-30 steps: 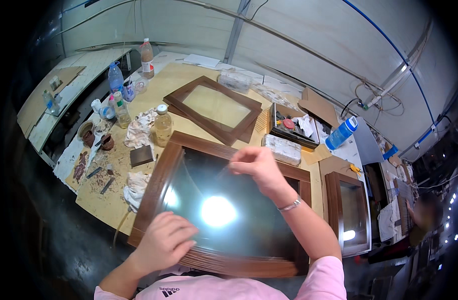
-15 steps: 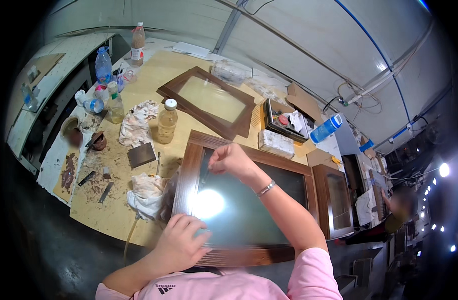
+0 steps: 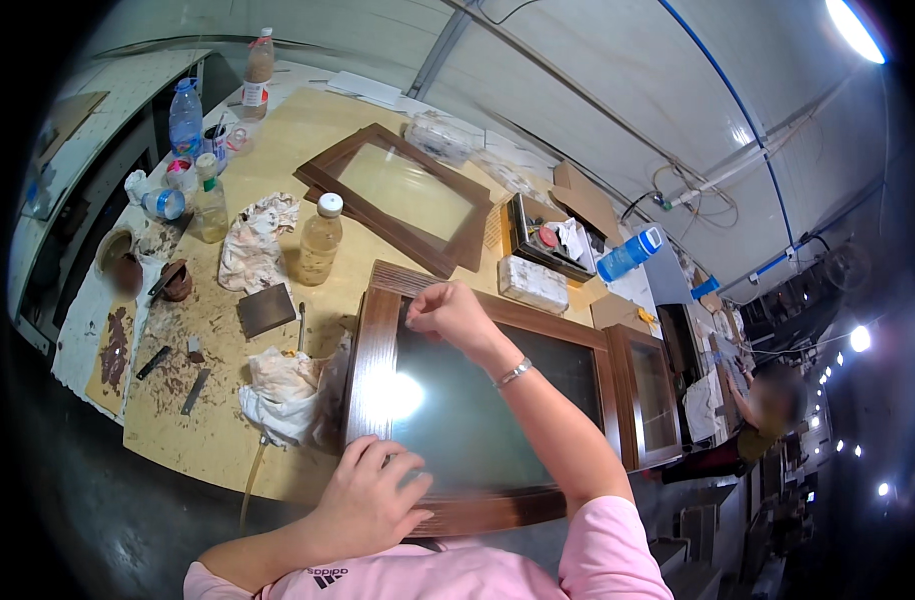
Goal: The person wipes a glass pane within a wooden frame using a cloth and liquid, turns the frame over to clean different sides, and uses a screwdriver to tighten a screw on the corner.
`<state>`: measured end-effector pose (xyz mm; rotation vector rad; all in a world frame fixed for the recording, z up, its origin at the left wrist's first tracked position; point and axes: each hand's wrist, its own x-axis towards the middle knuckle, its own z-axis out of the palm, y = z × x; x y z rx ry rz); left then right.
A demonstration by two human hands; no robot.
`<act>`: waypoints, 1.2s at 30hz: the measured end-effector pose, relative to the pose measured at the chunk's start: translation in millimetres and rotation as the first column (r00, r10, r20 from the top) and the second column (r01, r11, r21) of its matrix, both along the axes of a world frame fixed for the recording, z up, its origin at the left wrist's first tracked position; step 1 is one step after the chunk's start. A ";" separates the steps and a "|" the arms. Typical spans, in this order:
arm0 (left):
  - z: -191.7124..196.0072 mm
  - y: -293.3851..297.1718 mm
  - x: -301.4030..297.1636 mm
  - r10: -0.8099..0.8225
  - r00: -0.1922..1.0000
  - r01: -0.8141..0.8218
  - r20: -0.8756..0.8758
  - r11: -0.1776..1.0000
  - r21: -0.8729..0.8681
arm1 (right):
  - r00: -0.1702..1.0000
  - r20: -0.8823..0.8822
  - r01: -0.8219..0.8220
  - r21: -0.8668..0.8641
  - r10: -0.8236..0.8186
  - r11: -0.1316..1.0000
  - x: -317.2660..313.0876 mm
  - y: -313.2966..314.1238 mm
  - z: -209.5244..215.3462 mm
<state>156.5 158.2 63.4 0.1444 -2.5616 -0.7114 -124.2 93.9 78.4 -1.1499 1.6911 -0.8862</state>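
A brown wood-framed glass panel (image 3: 478, 420) lies in front of me, a bright reflection on its glass. My left hand (image 3: 373, 500) is at its near left corner, fingers spread and bent over the frame edge. Over the far left corner of the glass is my right hand (image 3: 453, 318), its fingers pinched together. Whatever they hold, if anything, is hidden. To the left lie a stained crumpled cloth (image 3: 286, 395), a dark square block (image 3: 267, 311) and a thin stick-like tool (image 3: 301, 327). A capped bottle of yellowish liquid (image 3: 321, 240) stands beyond the panel's far left corner.
Two flat brown frames (image 3: 403, 195) lie stacked farther back. Several bottles crowd the back left. A tool box (image 3: 548, 238), a white block (image 3: 534, 284) and a blue bottle (image 3: 629, 254) sit at the right. Another framed panel (image 3: 643, 395) adjoins mine; a person (image 3: 753, 430) is beyond.
The whole view has shifted slightly, with the bench things now a little farther left. My right hand stays pinched near the far left corner; the left hand's fingers have spread a little more.
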 end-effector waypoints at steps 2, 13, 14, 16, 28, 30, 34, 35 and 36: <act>1.1 -0.6 -0.7 -0.006 1.000 0.006 -0.009 1.000 -0.005 | 0.999 -0.039 0.002 -0.009 -0.002 1.000 0.5 -3.6 -3.3; -7.0 -14.2 -3.6 -0.080 0.997 0.079 0.022 0.996 0.029 | 0.942 -0.330 0.024 -0.088 -0.052 0.996 3.4 -6.7 -18.2; -2.2 -22.8 -9.1 -0.004 1.000 0.004 0.015 1.000 -0.005 | 0.936 -0.347 0.024 -0.093 -0.055 0.995 4.4 -7.4 -19.2; 9.2 -44.2 -27.4 0.128 0.992 -0.128 -0.010 0.990 -0.065 | 0.937 -0.336 0.058 -0.117 -0.095 0.991 -3.4 -4.3 -30.6; -15.1 -61.6 -56.9 0.176 0.973 -0.151 0.150 0.975 -0.166 | 0.908 -0.333 0.216 -0.151 -0.255 0.965 9.7 -8.7 -31.9; -15.0 -60.6 -56.1 0.181 0.968 -0.151 0.172 0.973 -0.173 | 0.874 -0.392 0.252 -0.135 -0.286 0.958 16.6 -10.0 -27.9; -16.4 -60.9 -55.4 0.192 0.968 -0.160 0.161 0.968 -0.194 | 0.785 -0.531 0.319 -0.096 -0.320 0.943 33.2 -12.1 -22.8; -15.7 -61.1 -55.2 0.194 0.968 -0.161 0.158 0.967 -0.198 | 0.765 -0.556 0.326 -0.101 -0.326 0.940 35.7 -10.9 -22.9; -15.2 -60.9 -54.8 0.191 0.969 -0.160 0.155 0.968 -0.191 | 0.766 -0.558 0.303 -0.125 -0.319 0.945 37.2 -7.4 -21.7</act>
